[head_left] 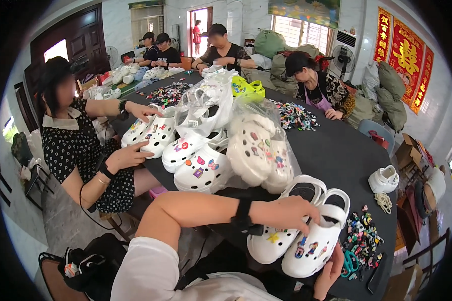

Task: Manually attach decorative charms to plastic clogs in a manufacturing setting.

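At the near edge of the table stands a pair of white clogs with coloured charms pressed into their tops. My left hand (pixel 286 213) reaches across from the left, over the left clog (pixel 268 246), which bears a yellow charm. Its fingers are bent down onto the inner rim of the right clog (pixel 311 251). Against that clog's outer side lies my right hand (pixel 331 268), cupped round it low down, with some fingers hidden. Several charms, one of them a figure, sit on the right clog. Beside it are teal-handled scissors (pixel 350 264) and a pile of loose charms (pixel 364 233).
White clogs in a clear plastic bag (pixel 263 145) and more decorated clogs (pixel 203 168) fill the table's left side. A co-worker's hands (pixel 130 158) hold clogs there. Others sit round the dark table (pixel 336 155). A small white clog (pixel 384 179) and coiled cord (pixel 383 203) lie right.
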A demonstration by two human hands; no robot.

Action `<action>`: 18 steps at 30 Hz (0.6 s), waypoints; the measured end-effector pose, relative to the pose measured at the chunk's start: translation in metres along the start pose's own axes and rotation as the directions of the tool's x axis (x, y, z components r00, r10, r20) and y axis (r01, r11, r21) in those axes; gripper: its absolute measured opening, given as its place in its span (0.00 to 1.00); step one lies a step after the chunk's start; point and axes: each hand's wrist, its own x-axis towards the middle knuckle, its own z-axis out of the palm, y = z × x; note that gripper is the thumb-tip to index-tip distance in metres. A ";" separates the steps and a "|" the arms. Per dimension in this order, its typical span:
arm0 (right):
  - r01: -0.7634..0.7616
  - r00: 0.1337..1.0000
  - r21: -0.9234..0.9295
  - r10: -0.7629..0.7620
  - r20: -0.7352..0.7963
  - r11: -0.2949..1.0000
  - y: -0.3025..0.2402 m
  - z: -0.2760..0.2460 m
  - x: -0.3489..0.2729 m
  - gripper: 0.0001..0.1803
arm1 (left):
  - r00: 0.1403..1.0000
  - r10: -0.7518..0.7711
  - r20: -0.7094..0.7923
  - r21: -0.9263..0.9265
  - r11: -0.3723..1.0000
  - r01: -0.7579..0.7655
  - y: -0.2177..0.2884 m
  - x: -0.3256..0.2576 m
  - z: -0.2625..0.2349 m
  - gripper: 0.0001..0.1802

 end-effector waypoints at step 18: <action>-0.047 0.999 0.025 0.046 0.017 0.999 -0.017 0.004 0.000 0.27 | 0.795 -0.335 -0.506 0.318 0.784 0.533 0.091 -0.157 -0.155 0.17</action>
